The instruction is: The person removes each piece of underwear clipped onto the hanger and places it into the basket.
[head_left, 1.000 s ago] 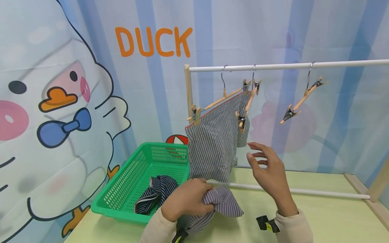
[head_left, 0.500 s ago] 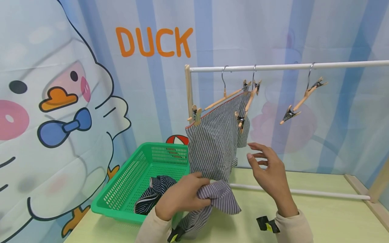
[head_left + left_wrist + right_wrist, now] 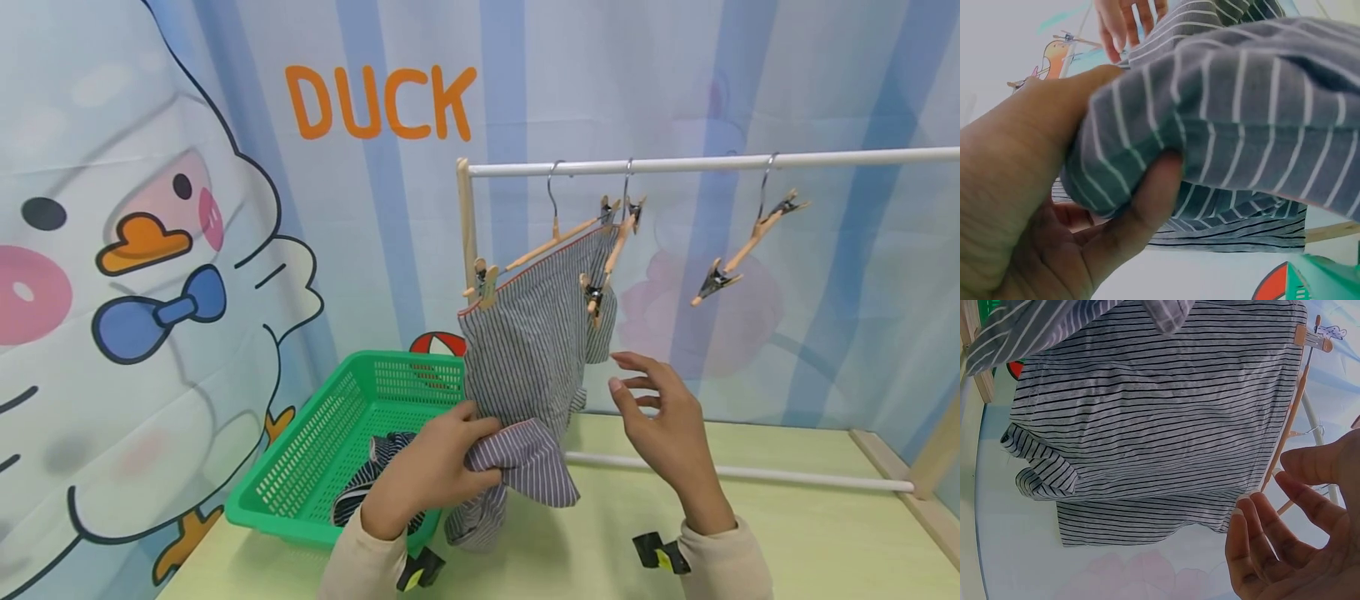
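Observation:
My left hand [image 3: 435, 462] grips a bunched grey-purple cloth garment [image 3: 528, 462] with white stripes; in the left wrist view the thumb presses on its folded fabric [image 3: 1222, 137]. Part of it dangles below the hand. My right hand [image 3: 663, 425] is held in the air with loosely bent fingers and nothing in it. Left of it hangs a grey garment [image 3: 517, 358] with dark stripes and a red-edged top, clipped to a wooden hanger [image 3: 551, 246]. The right wrist view shows this hanging garment [image 3: 1147, 425] beside my right fingers.
A green basket [image 3: 300, 450] with a dark striped garment [image 3: 367, 479] stands at left on the pale table [image 3: 600, 558]. Two more clip hangers [image 3: 617, 250] hang from the white rail [image 3: 697, 164]. A lower white bar [image 3: 787, 477] crosses behind my right hand.
My left hand has moved up and left with the striped garment, lifting its lower part off the front of the table. My right hand stays in place.

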`<state>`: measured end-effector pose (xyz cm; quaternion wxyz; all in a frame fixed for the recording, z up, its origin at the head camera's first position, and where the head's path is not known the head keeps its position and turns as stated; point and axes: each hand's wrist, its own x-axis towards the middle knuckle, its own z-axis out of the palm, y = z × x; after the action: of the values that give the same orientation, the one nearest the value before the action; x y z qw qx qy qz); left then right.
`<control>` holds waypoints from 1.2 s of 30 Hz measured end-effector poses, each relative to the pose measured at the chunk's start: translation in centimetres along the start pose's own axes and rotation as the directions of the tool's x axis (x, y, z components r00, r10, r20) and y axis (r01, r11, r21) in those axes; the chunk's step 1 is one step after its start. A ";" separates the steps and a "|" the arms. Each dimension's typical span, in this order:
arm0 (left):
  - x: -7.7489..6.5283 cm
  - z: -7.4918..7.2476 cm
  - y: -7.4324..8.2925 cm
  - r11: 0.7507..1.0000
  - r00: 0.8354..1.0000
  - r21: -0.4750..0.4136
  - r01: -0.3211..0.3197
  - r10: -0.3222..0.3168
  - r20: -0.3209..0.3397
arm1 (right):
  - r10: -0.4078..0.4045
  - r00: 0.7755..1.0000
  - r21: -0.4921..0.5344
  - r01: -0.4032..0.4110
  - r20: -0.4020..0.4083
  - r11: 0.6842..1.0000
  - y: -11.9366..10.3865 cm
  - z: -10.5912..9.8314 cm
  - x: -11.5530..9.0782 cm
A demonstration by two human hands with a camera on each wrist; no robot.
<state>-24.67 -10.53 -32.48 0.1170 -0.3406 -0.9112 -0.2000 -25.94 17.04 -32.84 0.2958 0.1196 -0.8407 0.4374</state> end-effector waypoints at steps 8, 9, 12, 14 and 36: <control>-0.4 -0.7 -0.2 0.999 0.997 -0.017 0.038 -0.039 -0.065 | 0.008 1.000 0.007 -0.008 0.003 1.000 -0.1 -0.1 0.0; -0.4 -0.7 -0.2 0.999 0.997 -0.015 0.035 -0.036 -0.071 | 0.008 1.000 0.008 -0.008 0.004 1.000 -0.1 -0.1 0.0; -0.5 -0.9 -0.2 1.000 0.996 -0.012 0.025 -0.026 -0.087 | 0.008 1.000 0.006 -0.008 0.003 1.000 -0.1 -0.1 0.0; -0.6 -1.0 -0.2 1.000 0.995 -0.004 0.020 -0.021 -0.098 | 0.008 1.000 0.003 -0.008 0.003 1.000 0.0 0.0 0.0; -1.3 -2.1 -0.4 0.999 0.981 0.036 0.016 -0.009 -0.194 | -0.030 0.999 0.015 0.030 0.021 0.999 0.0 0.4 -0.1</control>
<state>-23.83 -12.51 -31.17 0.2104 -0.3114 -0.9012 -0.2159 -26.07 16.74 -33.08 0.2923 0.1390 -0.8387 0.4379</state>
